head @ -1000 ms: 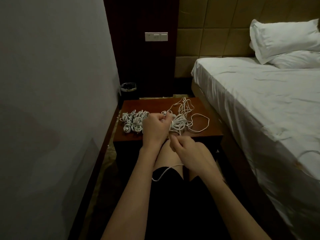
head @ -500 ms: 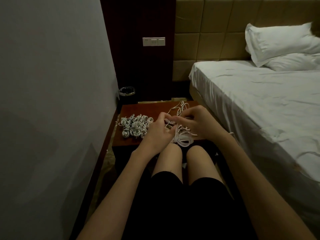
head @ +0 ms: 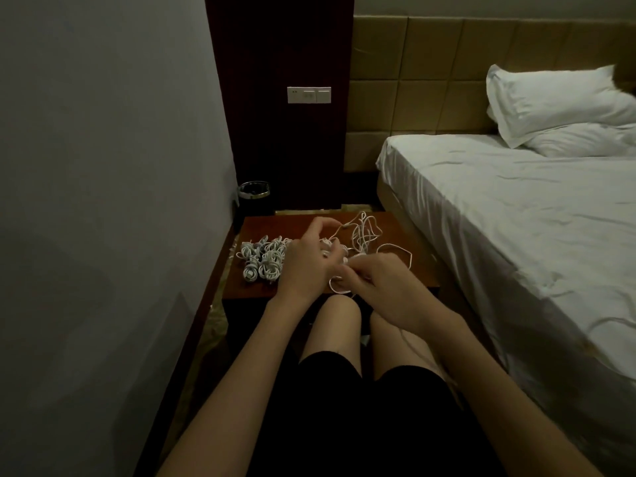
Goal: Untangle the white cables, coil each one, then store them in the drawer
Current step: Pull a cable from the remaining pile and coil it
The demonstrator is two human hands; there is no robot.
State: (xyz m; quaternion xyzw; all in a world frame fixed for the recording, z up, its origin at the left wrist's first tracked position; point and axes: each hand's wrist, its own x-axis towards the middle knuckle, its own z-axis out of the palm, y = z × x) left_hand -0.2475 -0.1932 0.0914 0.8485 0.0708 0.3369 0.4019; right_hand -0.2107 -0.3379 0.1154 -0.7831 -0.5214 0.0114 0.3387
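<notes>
You sit facing a low wooden surface [head: 406, 232] with your bare knees just under its near edge. Your left hand [head: 306, 263] is raised over the middle of the surface, its fingers [head: 318, 225] curled, and a thin white cable runs from them toward the loose tangle [head: 364, 235] at the far right. Your right hand [head: 382, 284] sits just beside the left, low at the near edge, its fingers bent inward and pinching strands of the same cable; a small loop [head: 339, 287] of it hangs out below them, over the edge of the surface. The two hands nearly touch, and the bundle between them is partly hidden, so you cannot tell how the strands cross there.

The tangle spreads across the right half of the surface, with one wide loop lying toward the right edge. On the left half lie the coils [head: 263, 259], a tight cluster of small wound rings touching one another, just left of your left hand.

Behind the surface stands a dark bin [head: 254, 194] with a shiny rim, against a dark wooden panel that carries a white switch plate [head: 309, 95]. To your right runs a bed [head: 516, 215] with white sheets and two pillows [head: 564, 108] against a padded headboard. A plain wall fills the left.
</notes>
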